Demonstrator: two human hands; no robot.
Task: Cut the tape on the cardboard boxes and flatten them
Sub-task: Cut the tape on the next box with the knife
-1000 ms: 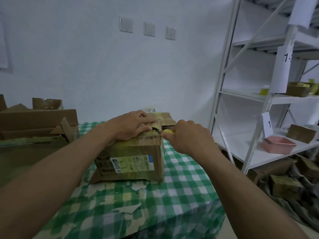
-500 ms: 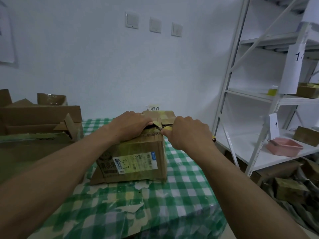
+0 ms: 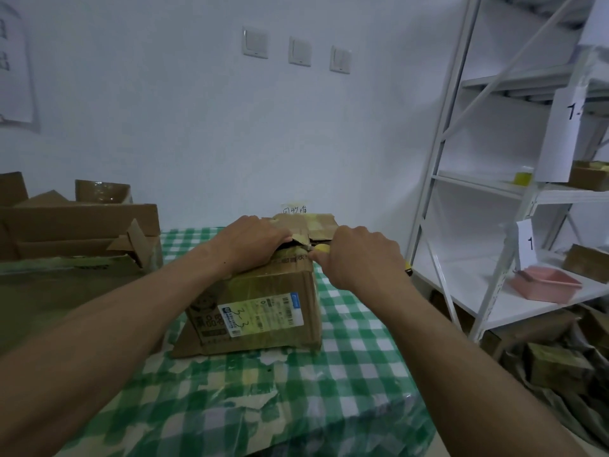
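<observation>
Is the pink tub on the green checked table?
No, the pink rectangular plastic tub sits on the white metal shelf, beside the green checked table.

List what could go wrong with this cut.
1. The knife in the right hand points toward the left hand, whose fingers hold the top of the box right beside the blade. A slip could cut them.
2. The box top looks torn and crumpled at the seam, so pressing there may buckle it and jerk the blade.
</observation>
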